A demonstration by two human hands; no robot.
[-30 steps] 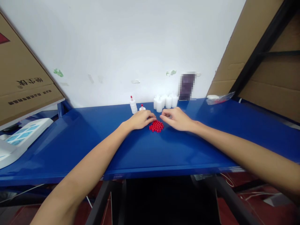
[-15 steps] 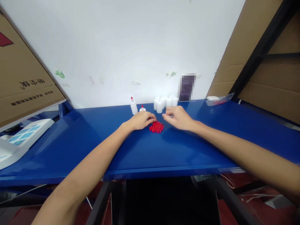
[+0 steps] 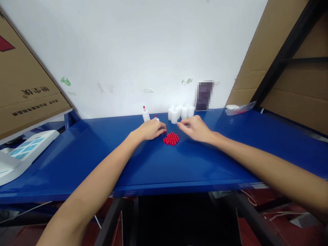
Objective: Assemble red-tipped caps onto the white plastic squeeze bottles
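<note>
My left hand (image 3: 154,129) is closed in a pinch, with a red cap (image 3: 164,132) showing at its fingertips, just left of a heap of small red caps (image 3: 171,139). To the right of the heap, my right hand (image 3: 194,127) is curled with thumb and fingers together. What it may hold is too small to make out. Behind my left hand stand a white bottle with a red tip (image 3: 146,114) and a second red-tipped bottle (image 3: 155,118), partly hidden by the hand. A group of white bottles (image 3: 174,117) stands upright behind and between my hands.
A phone (image 3: 202,106) leans on the wall behind the blue table (image 3: 153,171). A clear plastic bag (image 3: 241,109) with something red inside lies at the back right. A white device with blue panels (image 3: 30,150) sits at the left; cardboard boxes (image 3: 28,78) flank both sides.
My left hand has drawn slightly left, away from the heap, with a red cap at its fingertips. My right hand has barely moved.
</note>
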